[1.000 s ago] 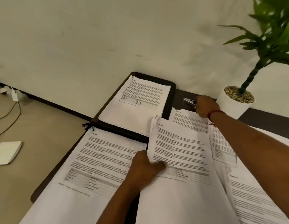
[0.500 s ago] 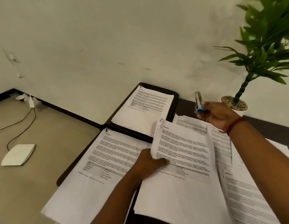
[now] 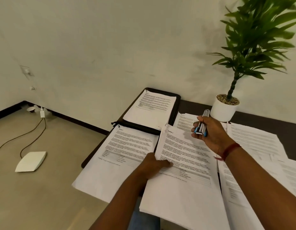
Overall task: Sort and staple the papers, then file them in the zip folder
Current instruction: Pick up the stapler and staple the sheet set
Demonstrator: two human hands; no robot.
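Note:
My left hand (image 3: pixel 153 165) grips the left edge of a stack of printed papers (image 3: pixel 183 176), thumb on top, lifting that edge off the dark table. My right hand (image 3: pixel 210 131) holds a silver and blue stapler (image 3: pixel 202 124) in the air above the stack's upper part, fingers curled round it. An open black zip folder (image 3: pixel 175 103) lies at the far left of the table with a sheaf of papers (image 3: pixel 150 108) inside. Another stapled sheaf (image 3: pixel 117 156) lies on the folder's near half, overhanging the table edge.
More loose papers (image 3: pixel 255 143) spread over the right side of the table. A potted plant in a white pot (image 3: pixel 224 110) stands at the back by the wall. On the floor to the left lie a white flat device (image 3: pixel 31 161) and cables.
My right hand has picked the stapler up from the table near the pot and brought it toward me, over the stack. My left hand has kept its grip on the papers.

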